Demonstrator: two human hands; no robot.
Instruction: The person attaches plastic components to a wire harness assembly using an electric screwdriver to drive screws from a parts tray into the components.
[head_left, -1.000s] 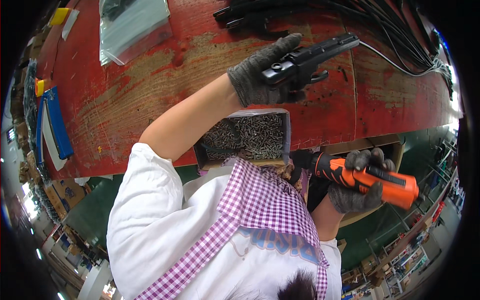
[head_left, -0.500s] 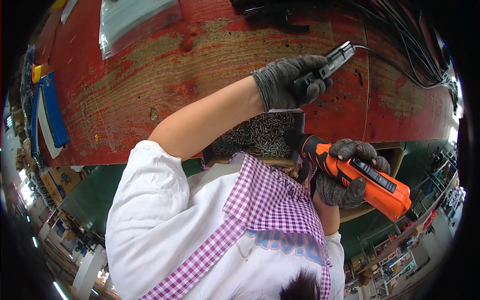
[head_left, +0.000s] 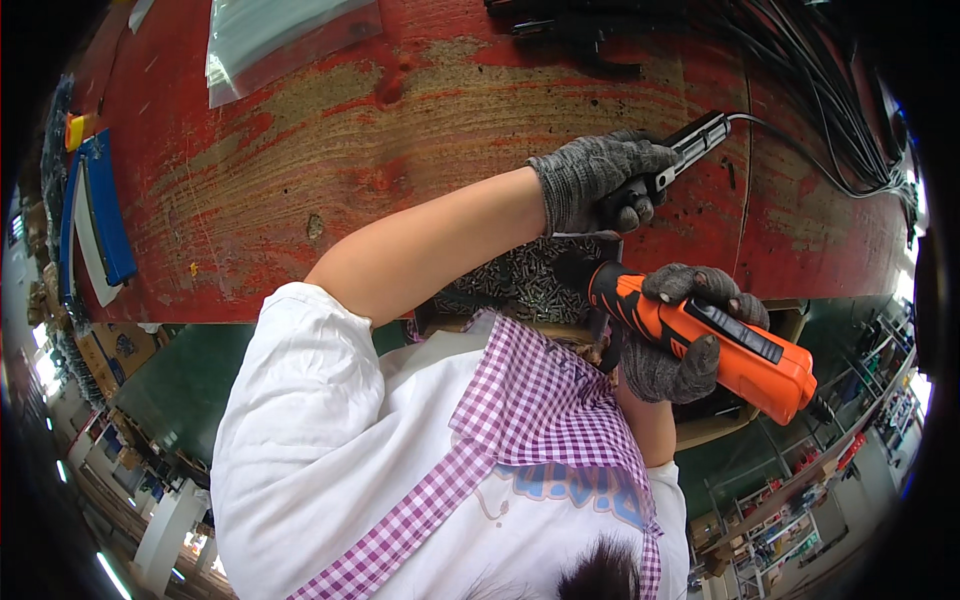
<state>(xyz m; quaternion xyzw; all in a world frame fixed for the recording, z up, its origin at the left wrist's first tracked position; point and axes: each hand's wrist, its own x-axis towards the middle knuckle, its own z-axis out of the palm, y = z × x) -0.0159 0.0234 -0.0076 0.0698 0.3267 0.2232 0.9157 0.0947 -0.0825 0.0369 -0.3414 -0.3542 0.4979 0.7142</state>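
Note:
Grey knit gloves cover both my hands. My left hand [head_left: 605, 178], over the red worktable [head_left: 450, 140], is closed around a narrow black-and-silver part [head_left: 690, 150] with a thin black cable leaving its far end. My right hand [head_left: 685, 335] wraps round an orange-and-black cordless screwdriver [head_left: 755, 365]. The screwdriver's dark front end points left, over the right side of a box of small metal screws [head_left: 525, 280] at the table's near edge. Its tip is too dark to make out against the screws.
Black cables [head_left: 815, 110] run in a bundle at the far right, near dark parts [head_left: 570, 35] at the back. Clear plastic bags [head_left: 280, 45] lie at the far left. A blue-and-white holder [head_left: 100, 220] stands at the left edge. Below the screwdriver is an open drawer [head_left: 715, 428].
My left hand and the cabled part have shifted slightly right and nearer to me. The screwdriver in my right hand has moved slightly up and left.

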